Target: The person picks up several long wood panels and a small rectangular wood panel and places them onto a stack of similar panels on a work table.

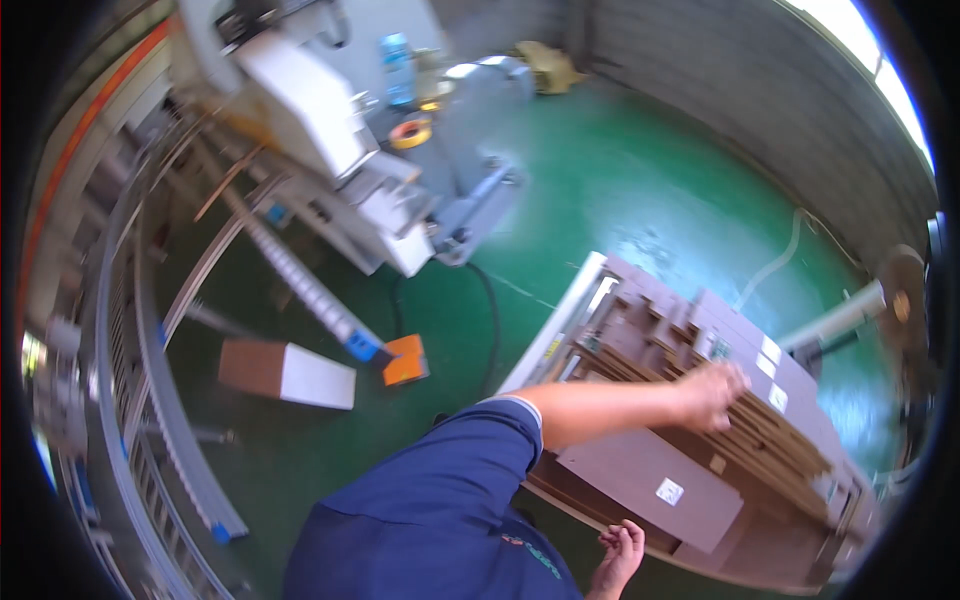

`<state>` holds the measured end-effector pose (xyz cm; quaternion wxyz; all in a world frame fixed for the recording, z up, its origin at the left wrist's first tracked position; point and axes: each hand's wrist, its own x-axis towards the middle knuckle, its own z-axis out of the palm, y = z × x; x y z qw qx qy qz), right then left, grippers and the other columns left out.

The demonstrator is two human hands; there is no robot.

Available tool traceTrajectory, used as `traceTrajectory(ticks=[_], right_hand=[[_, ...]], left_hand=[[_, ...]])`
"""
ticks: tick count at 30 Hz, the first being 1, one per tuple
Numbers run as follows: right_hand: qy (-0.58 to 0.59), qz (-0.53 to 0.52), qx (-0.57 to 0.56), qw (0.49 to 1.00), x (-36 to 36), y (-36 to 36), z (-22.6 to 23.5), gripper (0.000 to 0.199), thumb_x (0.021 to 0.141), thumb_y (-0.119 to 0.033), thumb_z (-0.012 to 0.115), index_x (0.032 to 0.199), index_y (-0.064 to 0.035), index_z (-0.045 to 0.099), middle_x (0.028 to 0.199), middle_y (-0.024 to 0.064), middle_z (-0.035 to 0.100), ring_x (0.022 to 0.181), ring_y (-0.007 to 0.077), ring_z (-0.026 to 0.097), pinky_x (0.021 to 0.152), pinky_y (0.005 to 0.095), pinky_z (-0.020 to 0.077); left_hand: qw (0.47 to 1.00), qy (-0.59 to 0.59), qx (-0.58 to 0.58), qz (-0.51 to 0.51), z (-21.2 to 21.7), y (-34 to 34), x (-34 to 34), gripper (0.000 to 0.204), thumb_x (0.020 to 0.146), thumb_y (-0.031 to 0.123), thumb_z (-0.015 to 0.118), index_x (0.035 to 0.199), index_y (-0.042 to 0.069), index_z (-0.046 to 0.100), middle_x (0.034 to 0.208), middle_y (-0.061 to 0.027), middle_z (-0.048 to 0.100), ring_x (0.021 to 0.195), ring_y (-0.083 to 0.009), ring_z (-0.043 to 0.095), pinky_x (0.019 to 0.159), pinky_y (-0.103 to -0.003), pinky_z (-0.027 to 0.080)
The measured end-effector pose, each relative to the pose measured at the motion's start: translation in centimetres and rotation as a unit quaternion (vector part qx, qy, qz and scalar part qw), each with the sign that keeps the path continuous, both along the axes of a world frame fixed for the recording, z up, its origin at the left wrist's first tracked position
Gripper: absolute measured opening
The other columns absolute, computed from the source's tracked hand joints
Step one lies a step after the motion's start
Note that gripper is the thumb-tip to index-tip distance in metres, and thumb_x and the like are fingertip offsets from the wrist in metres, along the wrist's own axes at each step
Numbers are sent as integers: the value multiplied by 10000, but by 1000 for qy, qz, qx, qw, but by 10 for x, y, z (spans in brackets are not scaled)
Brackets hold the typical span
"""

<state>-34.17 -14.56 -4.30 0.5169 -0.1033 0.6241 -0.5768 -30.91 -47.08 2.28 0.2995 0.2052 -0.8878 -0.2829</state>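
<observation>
My left arm, in a dark blue short sleeve, reaches across an open box-like stack of brown panels. At its end my left hand (710,395) is over the narrow brown strips (775,430), its fingers bunched and smeared by motion. Whether it touches a strip or holds anything, I cannot tell. Close to the near edge of the stack is my right hand (620,555), with its fingers curled in; what is in them, if anything, is hidden. Between the hands lies a flat mauve-brown panel (650,480) with a white label (669,491).
A grey-white machine (300,95) stands at the upper left, with a blue bottle (398,70) and a roll of yellow tape (410,133) nearby. Curved metal conveyor rails (130,400) run along the left. On the green floor are a box (288,373) and an orange block (405,360).
</observation>
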Motion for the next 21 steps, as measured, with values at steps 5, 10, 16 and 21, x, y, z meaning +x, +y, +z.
traceTrajectory(ticks=[5, 10, 16, 21], right_hand=[[-115, 93, -91, 985, 8, -78, 27, 327, 991, -301, 437, 1154, -50, 570, 960, 79, 629, 844, 185, 603, 717, 332, 511], [-155, 239, -172, 943, 92, -189, 69, 505, 1004, -453, 339, 1309, -82, 494, 1255, 94, 574, 1182, 212, 511, 1016, 409, 394], [-329, 339, -275, 837, 199, -266, 70, 555, 996, -451, 323, 1362, -56, 456, 1306, 167, 561, 1218, 314, 527, 1033, 458, 436], [-407, 413, -221, 784, 305, -246, 131, 653, 988, -509, 315, 1433, -37, 381, 1436, 193, 428, 1312, 332, 411, 1107, 476, 290]], left_hand=[[974, 159, 158, 32, 4, 101, 120, 632, 850, 266, 666, 1340, -19, 386, 1324, -253, 442, 1248, -412, 432, 1066, -454, 354], [960, 118, 251, 49, 10, 168, 208, 793, 894, 306, 622, 1470, -46, 206, 1485, -249, 301, 1391, -395, 283, 1156, -431, 231], [949, 154, 269, 67, 54, 168, 309, 879, 902, 372, 604, 1500, -54, 121, 1565, -257, 119, 1474, -346, 81, 1191, -404, 90], [937, 11, 98, 335, 49, 157, 395, 844, 933, 500, 519, 1523, 20, 153, 1579, -192, 162, 1474, -321, 124, 1187, -407, 113]])
